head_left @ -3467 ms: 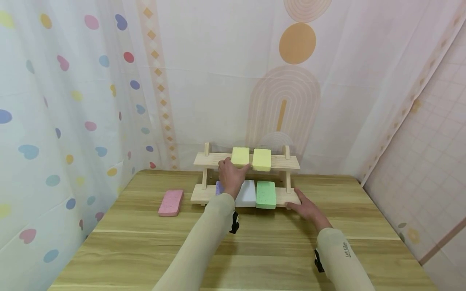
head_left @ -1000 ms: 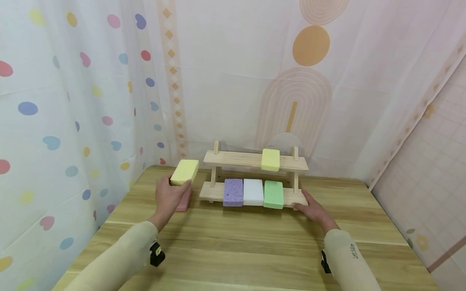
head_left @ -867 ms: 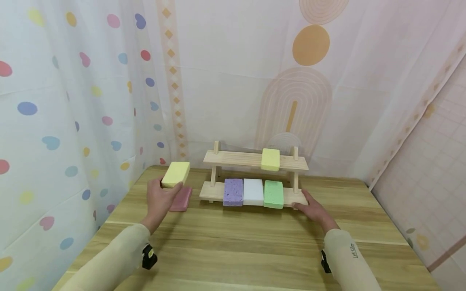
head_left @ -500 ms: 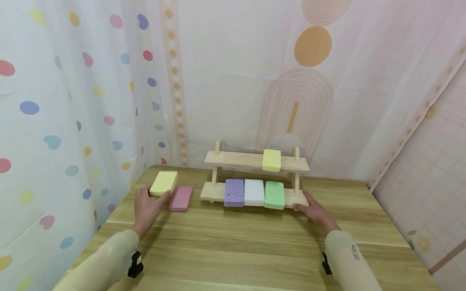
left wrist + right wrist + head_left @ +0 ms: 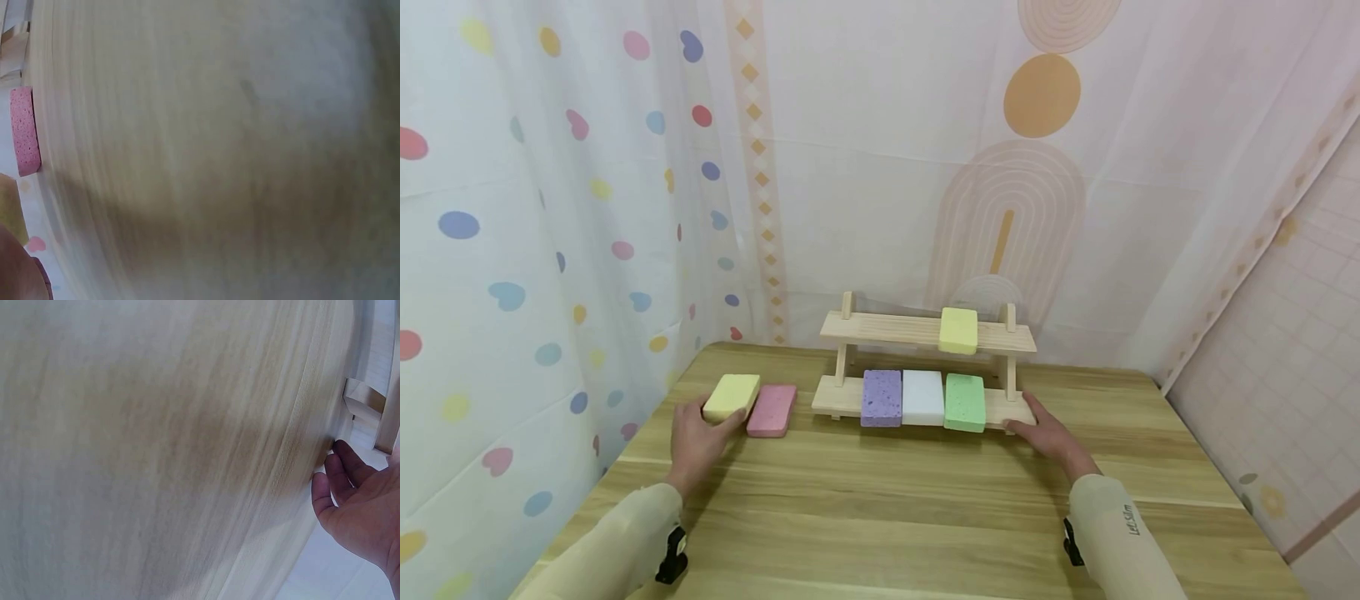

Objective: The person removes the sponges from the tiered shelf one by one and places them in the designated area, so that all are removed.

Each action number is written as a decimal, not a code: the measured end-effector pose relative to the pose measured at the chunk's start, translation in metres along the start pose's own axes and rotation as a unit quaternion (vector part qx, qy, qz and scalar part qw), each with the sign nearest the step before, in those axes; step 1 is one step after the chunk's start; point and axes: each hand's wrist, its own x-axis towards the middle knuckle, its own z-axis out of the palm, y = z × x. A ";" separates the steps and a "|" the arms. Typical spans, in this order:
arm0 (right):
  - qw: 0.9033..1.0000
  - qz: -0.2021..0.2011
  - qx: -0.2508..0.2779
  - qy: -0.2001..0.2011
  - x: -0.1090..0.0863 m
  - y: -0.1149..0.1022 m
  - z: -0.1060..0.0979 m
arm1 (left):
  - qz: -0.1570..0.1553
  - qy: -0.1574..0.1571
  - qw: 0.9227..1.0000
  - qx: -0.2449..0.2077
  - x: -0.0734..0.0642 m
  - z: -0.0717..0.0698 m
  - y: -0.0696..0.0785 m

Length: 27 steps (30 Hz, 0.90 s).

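My left hand (image 5: 696, 437) pinches a yellow sponge (image 5: 732, 397) between thumb and fingers, low at the table's left side. Right beside it lies a pink sponge (image 5: 772, 410), also visible at the left edge of the left wrist view. A two-tier wooden shelf rack (image 5: 842, 395) stands toward the back. On its lower board sit a purple sponge (image 5: 882, 398), a white sponge (image 5: 922, 397) and a green sponge (image 5: 964, 402) in a row. One yellow sponge (image 5: 958, 331) rests on the upper board. My right hand (image 5: 1047, 433) grips the lower board's right end.
The wooden table (image 5: 880, 508) stretches out in front of the rack. Behind it hangs a patterned curtain (image 5: 850, 167), with coloured dots on the left part. At the right, a pale checked curtain (image 5: 1285, 333) borders the table.
My left hand took one yellow sponge off the upper board, carried it left past the pink sponge and lowered it to the table's left side. The right hand stays at the rack's end.
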 end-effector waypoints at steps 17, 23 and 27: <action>1.000 -0.001 -0.001 0.004 0.001 0.000 0.000 | -0.016 -0.021 0.999 0.031 0.000 0.004 -0.008; 1.000 -0.003 0.003 0.002 0.001 0.000 0.000 | -0.029 -0.033 0.998 0.037 0.000 0.004 -0.010; 1.000 -0.005 0.001 0.002 0.002 0.001 0.000 | -0.037 -0.043 0.997 0.044 -0.001 0.003 -0.011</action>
